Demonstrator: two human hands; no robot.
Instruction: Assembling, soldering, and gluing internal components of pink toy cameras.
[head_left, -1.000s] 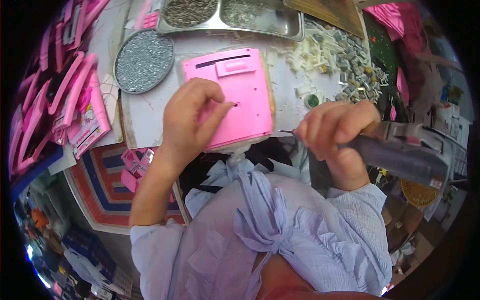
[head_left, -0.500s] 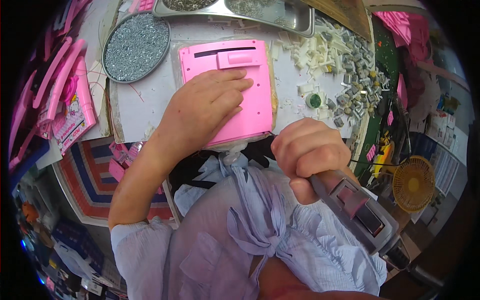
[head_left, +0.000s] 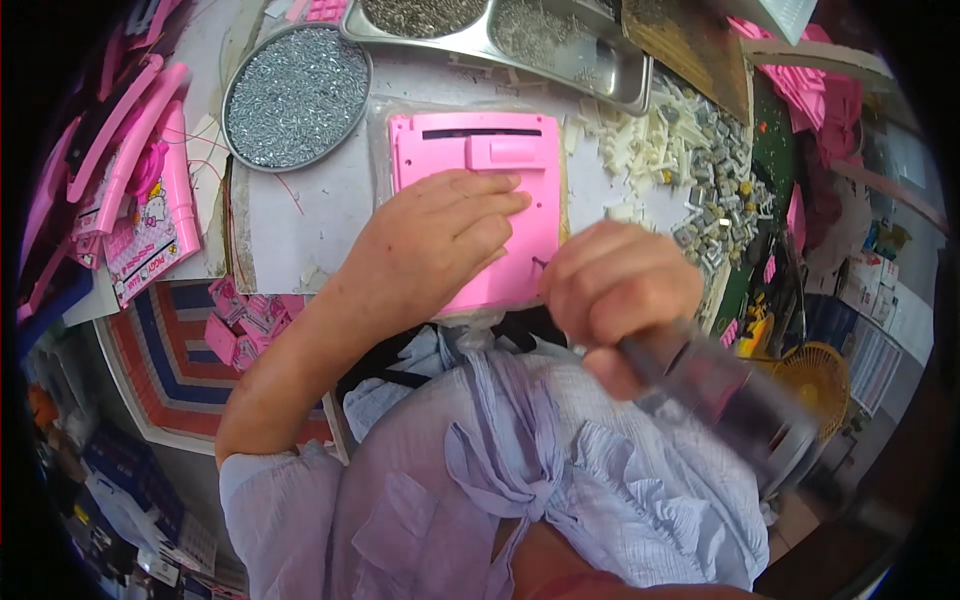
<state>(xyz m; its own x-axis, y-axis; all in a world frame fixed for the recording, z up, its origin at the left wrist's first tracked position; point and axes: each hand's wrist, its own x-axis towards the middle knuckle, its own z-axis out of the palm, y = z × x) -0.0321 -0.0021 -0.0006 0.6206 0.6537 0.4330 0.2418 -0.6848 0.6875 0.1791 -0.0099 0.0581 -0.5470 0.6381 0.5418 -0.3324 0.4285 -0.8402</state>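
A pink plastic case panel point(head_left: 515, 275), with a dark slot and a raised block near its far edge, lies in front of me on a padded, plastic-wrapped support. Across its middle and left side rests my left hand point(head_left: 435, 225), fingers stretched out flat on it. My right hand point(head_left: 622, 290) is closed around a grey electric screwdriver point(head_left: 735, 400), blurred by motion. The tool's thin dark bit point(head_left: 541, 265) points at the panel's lower right part, by a screw hole. Whether a screw sits at its tip, I cannot tell.
A round dish of silver screws point(head_left: 297, 95) stands far left, and a metal tray point(head_left: 485, 38) of small hardware at the back. White plastic pieces point(head_left: 640, 140) and small metal parts point(head_left: 725, 205) lie in piles at right. Pink parts point(head_left: 150, 200) are stacked at left.
The view has shifted, so the panel appears lower and further right. The screwdriver bit has gone from the panel's near right corner to the hole above it. My left hand stays on the panel.
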